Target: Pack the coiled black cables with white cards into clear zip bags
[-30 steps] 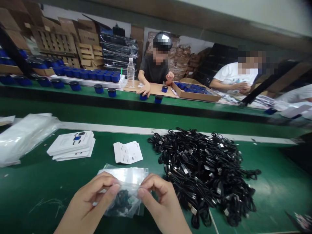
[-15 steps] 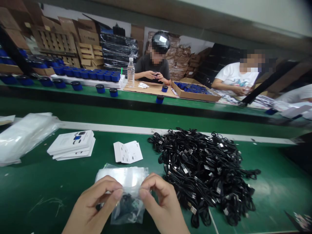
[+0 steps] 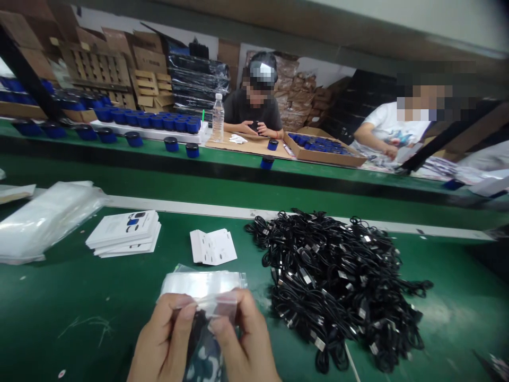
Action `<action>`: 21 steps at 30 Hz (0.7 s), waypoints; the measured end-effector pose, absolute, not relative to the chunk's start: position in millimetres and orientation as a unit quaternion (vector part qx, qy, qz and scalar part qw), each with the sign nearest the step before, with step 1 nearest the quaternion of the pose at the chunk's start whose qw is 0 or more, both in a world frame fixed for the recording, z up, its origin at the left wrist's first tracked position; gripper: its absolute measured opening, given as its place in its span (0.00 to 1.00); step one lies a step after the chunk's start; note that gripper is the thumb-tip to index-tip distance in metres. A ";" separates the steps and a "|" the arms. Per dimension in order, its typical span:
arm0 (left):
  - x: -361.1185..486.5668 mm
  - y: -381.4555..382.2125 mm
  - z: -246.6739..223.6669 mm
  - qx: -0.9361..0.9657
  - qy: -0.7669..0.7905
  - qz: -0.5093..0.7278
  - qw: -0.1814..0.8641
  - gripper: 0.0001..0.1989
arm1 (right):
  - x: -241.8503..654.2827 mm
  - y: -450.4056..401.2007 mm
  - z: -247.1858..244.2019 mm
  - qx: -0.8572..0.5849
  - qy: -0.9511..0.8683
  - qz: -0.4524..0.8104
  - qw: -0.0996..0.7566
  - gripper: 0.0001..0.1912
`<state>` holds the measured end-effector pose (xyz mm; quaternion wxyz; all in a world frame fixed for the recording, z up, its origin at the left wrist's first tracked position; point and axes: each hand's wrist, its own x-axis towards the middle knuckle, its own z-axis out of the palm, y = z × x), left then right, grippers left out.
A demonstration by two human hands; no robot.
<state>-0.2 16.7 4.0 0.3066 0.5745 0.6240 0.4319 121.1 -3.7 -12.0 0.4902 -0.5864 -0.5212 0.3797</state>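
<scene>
A clear zip-lock bag (image 3: 204, 347) with something black inside is held upright between my hands at the bottom middle. My left hand (image 3: 165, 337) pinches the bag's top edge from the left. On the other side my right hand (image 3: 242, 334) grips the same edge between thumb and fingers. Just beyond them lies a stack of flat clear bags (image 3: 202, 281) on the green table. To the right spreads a large pile of coiled black USB cables (image 3: 330, 281). A folded white leaflet (image 3: 214, 246) stands behind the bags.
White printed booklets (image 3: 123, 233) are stacked at the left, beside a plastic-wrapped bundle (image 3: 47, 220). Across a raised green ledge, blue jars with black lids (image 3: 147, 122) stand in rows near a water bottle (image 3: 218, 119). Two co-workers (image 3: 254, 103) sit there.
My hands have come closer together and drawn nearer to me with the bag, its top edge now folded over between my fingers. The view has shifted slightly.
</scene>
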 end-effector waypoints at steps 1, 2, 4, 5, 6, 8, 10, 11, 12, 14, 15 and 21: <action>-4.3 18.6 5.1 0.601 0.597 0.421 0.325 0.14 | 127.3 1.6 -7.9 -0.565 -0.526 0.397 0.496 0.12; -7.9 20.5 6.7 0.620 0.571 0.410 0.349 0.13 | 133.5 6.5 -3.6 -0.547 -0.532 0.413 0.497 0.11; -12.5 23.5 11.0 0.617 0.546 0.393 0.409 0.11 | 144.1 13.2 3.8 -0.526 -0.554 0.429 0.483 0.09; -13.5 24.4 13.3 0.598 0.549 0.386 0.438 0.11 | 147.8 14.8 6.3 -0.520 -0.568 0.430 0.471 0.09; -13.8 25.0 15.6 0.575 0.558 0.381 0.462 0.11 | 150.2 15.2 8.0 -0.517 -0.580 0.429 0.461 0.08; -13.4 25.5 19.4 0.549 0.564 0.373 0.490 0.11 | 151.8 13.9 8.9 -0.514 -0.593 0.426 0.450 0.07; -13.0 25.5 21.7 0.545 0.562 0.372 0.498 0.11 | 150.5 11.5 7.9 -0.512 -0.598 0.420 0.451 0.07; -13.0 25.4 22.4 0.546 0.562 0.374 0.495 0.11 | 149.5 10.5 7.2 -0.512 -0.598 0.418 0.453 0.07; -13.2 25.3 22.8 0.548 0.564 0.375 0.491 0.12 | 148.4 9.8 6.5 -0.513 -0.598 0.415 0.455 0.06; -13.7 24.8 22.6 0.547 0.570 0.378 0.482 0.12 | 146.9 9.4 5.6 -0.517 -0.595 0.413 0.456 0.06; -13.8 24.5 22.0 0.545 0.573 0.378 0.482 0.13 | 146.4 9.6 5.5 -0.521 -0.592 0.413 0.456 0.06; -9.7 23.2 19.5 0.553 0.553 0.350 0.515 0.12 | 143.0 10.5 6.7 -0.521 -0.600 0.406 0.451 0.08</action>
